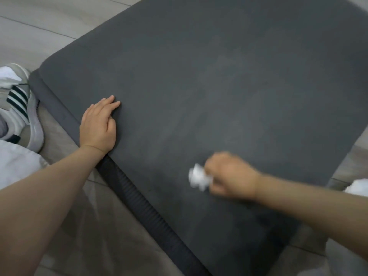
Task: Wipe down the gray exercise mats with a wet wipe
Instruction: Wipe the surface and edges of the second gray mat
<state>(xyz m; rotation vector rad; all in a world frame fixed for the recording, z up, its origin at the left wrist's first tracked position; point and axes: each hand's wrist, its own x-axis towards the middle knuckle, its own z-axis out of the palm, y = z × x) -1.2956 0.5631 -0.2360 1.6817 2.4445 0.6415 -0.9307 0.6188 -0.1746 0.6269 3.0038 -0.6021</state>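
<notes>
The right hand (229, 175) is curled round a bunched white wet wipe (199, 177), which sticks out from its thumb side; both are smeared by motion blur, so how the fingers lie cannot be made out beyond that. The wipe sits low over the near part of the gray exercise mat (209, 86), apparently touching it, though the blur leaves contact uncertain. The left hand (98, 126) lies flat with straight fingers on the mat's left margin, pressing down and gripping nothing.

The wipe looks light, limp and damp, likely to crumple rather than stay spread, so it seems best held as a wad inside the curled fingers with a broad face left free to meet the surface. The mat appears to be soft foam, thick and springy, with a matte skin that would probably drag at a wet cloth rather than let it glide. It looks light enough to shift or ripple under a stroke, which is presumably why the flat palm anchors it near the edge. A second mat (127, 188), with a ribbed surface, shows beneath it along the left side, and both rest on the pale tiled floor (35, 20). A striped sneaker (20, 108) stands just beside the mats' far left corner.
</notes>
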